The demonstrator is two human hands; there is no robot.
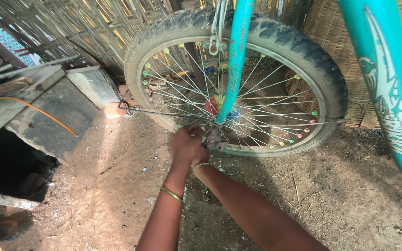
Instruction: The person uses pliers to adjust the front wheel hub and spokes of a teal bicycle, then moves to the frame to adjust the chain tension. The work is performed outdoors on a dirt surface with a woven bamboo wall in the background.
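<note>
Nearest the camera: two bare forearms reach forward together, each with a thin bangle [172, 194] at the wrist (the second bangle sits higher, close under the hands).

Left hand [185, 145]: seen from its back, fingers curled closed around something at the lower tip of the fork; what exactly it grips is hidden behind the knuckles. Judgement: it steadies the part while the other hand works.

Right hand [201, 157]: mostly covered by the left hand, only its wrist and a sliver of palm show. Cannot tell whether its fingers are open or closed.

Just beyond the fingertips, touching or nearly so: a dark metal piece [215, 140] at the fork end, shape unclear (a nut, a bracket or a tool; too blurred to say).

Above the fingers: turquoise fork leg [235, 60] rises straight up across the wheel. It ends at the hands, which would explain why both hands meet there.

Behind the fingers: bicycle wheel [236, 83], knobby tyre resting on the dirt ground [117, 186], coloured beads on the spokes, a bright tuft at the hub [216, 105].

Right of the hands, close to the lens: turquoise frame tube [387, 83].

Left of the fingers, well apart: concrete slab [56, 116] with an orange hose across it.

Farthest: woven bamboo wall [94, 28] and a basket [331, 28]
</note>
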